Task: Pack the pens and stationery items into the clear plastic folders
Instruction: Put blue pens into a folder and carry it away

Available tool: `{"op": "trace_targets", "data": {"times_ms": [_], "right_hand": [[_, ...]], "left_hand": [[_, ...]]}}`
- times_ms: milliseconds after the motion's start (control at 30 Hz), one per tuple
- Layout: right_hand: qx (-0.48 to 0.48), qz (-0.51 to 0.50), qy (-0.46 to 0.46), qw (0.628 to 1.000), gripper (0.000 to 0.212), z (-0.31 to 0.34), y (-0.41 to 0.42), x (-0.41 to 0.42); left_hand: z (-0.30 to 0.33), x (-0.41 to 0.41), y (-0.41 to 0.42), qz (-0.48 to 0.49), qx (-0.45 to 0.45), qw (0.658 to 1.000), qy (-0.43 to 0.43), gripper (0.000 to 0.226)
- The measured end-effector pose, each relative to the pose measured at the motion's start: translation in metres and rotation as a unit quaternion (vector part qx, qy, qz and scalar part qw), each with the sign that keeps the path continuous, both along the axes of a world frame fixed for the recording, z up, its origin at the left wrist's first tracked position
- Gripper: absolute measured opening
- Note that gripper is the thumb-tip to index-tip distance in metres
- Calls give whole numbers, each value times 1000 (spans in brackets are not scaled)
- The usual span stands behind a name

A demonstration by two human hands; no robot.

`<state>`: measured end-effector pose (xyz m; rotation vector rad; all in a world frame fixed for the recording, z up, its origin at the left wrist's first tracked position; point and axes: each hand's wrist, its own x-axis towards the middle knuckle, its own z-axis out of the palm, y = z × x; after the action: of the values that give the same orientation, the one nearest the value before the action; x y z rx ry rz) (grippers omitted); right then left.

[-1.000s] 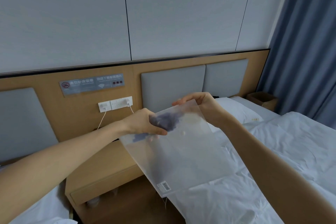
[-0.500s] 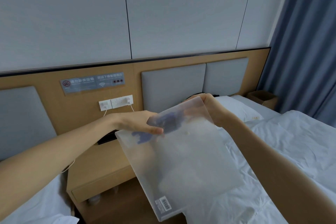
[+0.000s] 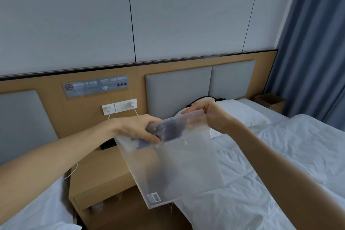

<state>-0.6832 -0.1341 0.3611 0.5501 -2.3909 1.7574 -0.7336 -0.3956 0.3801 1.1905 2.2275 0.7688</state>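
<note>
Centre of the frame: we hold one clear plastic folder (image 3: pixel 175 164) up in the air, between the bedside cabinet (image 3: pixel 100 172) at lower left and the white bed (image 3: pixel 280 155) at right. It hangs tilted, mouth uppermost, with the barcode sticker (image 3: pixel 154 197) at its lower corner.

Our left hand (image 3: pixel 138 129) grips the folder's upper left edge, thumb on the near face and fingers curled behind. Our right hand (image 3: pixel 209 115) pinches the top right corner from behind, fingertips curled over the rim. We judge that the two grips are set at opposite ends of the mouth so the flap can be kept taut or pulled apart.

A dark bluish shape (image 3: pixel 169 129) shows through the frosted plastic near the top, beside the left thumb; probably stationery already inside, though the blur does not let us say what it is. A paler dot (image 3: pixel 185 143) sits just below it, possibly a snap.

No loose pens are in view. Our judgement: this folder is being closed or checked, and we cannot tell whether it is sealed.
</note>
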Motion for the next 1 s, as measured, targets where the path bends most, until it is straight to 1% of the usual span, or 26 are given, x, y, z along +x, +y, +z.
{"op": "trace_targets", "data": {"times_ms": [100,167,233,300,333,433,533,633,733,833,900,933,1000], "right_hand": [[-2,-2,0,1000,29,2,-3,2],[-12,-5,-8,1000,28,3,-4,3],[-28,-8,-19,999,24,3,-6,2],[-47,-7,-34,998,20,4,-8,2],[-47,-6,-35,998,22,4,-8,3],[-18,-4,-23,1000,32,5,-9,6],[-29,-1,-30,999,27,3,-9,6],[-38,6,-45,998,26,4,-2,6],[-46,22,-81,995,27,9,10,9],[-48,9,-67,997,30,21,17,14],[1,-3,-47,999,35,29,13,16],[46,-12,-38,998,34,33,7,16],[188,-37,-8,981,29,35,-11,15]], "left_hand": [[-1,-3,-1,9,-1,1000,27,46],[-2,-5,0,16,-6,999,33,43],[-3,-7,0,17,-12,999,45,36],[-3,-8,0,13,-27,997,69,28],[-4,-8,0,9,-39,996,83,26],[-8,-7,-2,10,-58,992,115,28],[-13,-6,-3,23,-40,990,132,33],[-15,-6,-4,38,-38,989,141,30],[-15,-12,-5,38,-69,982,173,26],[-16,-20,-7,49,-108,970,212,24],[-17,-25,-7,64,-130,960,240,25],[-16,-27,-5,71,-139,954,255,26],[-15,-26,1,76,-149,945,280,26]]}}
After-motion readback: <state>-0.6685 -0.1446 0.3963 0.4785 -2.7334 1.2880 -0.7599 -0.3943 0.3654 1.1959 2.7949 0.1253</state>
